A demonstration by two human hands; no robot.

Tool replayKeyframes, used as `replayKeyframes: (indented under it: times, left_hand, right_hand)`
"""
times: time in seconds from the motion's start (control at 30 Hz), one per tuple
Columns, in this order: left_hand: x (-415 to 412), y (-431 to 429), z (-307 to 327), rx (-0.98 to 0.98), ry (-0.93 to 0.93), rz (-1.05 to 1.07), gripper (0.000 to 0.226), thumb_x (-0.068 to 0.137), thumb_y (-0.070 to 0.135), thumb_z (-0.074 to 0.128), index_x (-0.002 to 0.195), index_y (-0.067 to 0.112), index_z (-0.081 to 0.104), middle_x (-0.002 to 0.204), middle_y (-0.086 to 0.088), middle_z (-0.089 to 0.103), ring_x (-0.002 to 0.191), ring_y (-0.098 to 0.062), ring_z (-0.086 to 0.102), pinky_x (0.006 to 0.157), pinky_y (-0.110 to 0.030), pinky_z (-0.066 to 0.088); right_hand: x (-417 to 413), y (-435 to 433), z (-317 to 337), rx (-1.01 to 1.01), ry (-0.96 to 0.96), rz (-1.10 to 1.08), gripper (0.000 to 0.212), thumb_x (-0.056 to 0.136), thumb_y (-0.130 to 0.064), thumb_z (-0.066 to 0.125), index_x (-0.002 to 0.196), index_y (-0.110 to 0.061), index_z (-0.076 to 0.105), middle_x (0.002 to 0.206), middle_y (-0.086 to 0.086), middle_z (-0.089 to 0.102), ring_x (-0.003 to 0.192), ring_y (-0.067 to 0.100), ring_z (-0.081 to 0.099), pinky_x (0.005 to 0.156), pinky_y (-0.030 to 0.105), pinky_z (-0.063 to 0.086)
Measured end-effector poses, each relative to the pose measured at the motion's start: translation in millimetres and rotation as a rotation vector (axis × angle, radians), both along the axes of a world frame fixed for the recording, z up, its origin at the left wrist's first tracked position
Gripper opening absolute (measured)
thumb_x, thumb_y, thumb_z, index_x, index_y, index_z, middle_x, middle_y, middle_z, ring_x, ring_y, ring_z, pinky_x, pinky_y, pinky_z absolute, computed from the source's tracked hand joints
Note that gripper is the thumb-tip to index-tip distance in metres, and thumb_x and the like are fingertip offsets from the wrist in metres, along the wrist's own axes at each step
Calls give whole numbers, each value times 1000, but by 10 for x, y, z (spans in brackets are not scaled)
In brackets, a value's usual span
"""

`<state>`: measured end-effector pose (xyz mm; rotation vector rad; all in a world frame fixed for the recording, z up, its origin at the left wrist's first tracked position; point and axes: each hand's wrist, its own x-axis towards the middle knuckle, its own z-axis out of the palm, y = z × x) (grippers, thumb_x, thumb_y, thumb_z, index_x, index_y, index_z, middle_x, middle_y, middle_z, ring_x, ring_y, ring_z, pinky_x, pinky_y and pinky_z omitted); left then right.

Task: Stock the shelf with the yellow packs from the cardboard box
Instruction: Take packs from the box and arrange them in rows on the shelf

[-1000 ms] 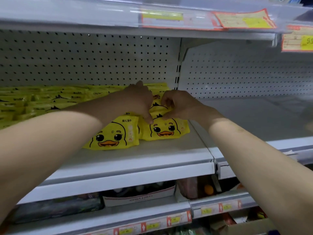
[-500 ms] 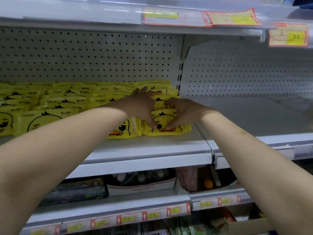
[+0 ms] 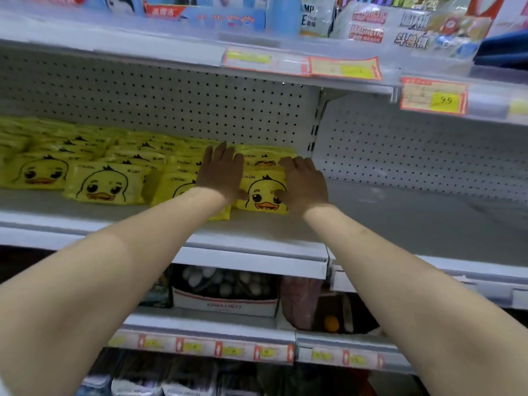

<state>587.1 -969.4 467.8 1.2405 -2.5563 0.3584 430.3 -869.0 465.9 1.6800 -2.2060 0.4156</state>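
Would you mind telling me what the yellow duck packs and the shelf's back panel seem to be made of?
The yellow duck packs look like soft printed plastic film, slightly glossy; their edges crinkle and they bulge. The back panel is probably painted sheet metal, matt pale grey, punched with regular holes.

A shop: pegboard-backed shelves [image 3: 257, 241] with price tags [image 3: 433, 95] and packaged goods [image 3: 368, 25].
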Motion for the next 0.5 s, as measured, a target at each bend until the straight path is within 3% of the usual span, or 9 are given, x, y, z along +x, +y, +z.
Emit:
replayKeyframes:
  times: [0.17, 0.37, 0.5]
  left_hand:
    - [254, 389, 62, 49, 132, 95, 92, 72, 61, 73, 144, 16, 37, 152, -10, 31, 143, -30, 22, 118, -46, 17]
    - [946, 967, 63, 132, 252, 263, 85, 73, 58, 75, 138, 15, 40, 137, -14, 44, 128, -34, 39, 102, -45, 42]
    - [1618, 1203, -3, 240, 354, 378, 80, 74, 44, 80, 138, 18, 40, 139, -16, 37, 129, -35, 33, 99, -48, 44]
  right_hand:
    - [19, 195, 176, 23, -39, 40, 64, 83, -35, 70, 138, -17, 43, 136, 9, 48, 130, 30, 37, 95, 39, 41]
    - [552, 347, 337, 80, -142, 204, 70, 81, -34, 75, 142, -22, 41, 142, 8, 44, 135, 28, 34, 102, 39, 42]
    - [1144, 487, 277, 105, -193, 348, 67, 84, -36, 76, 141, -24, 44, 129, 8, 54, 112, 28, 52, 80, 33, 45]
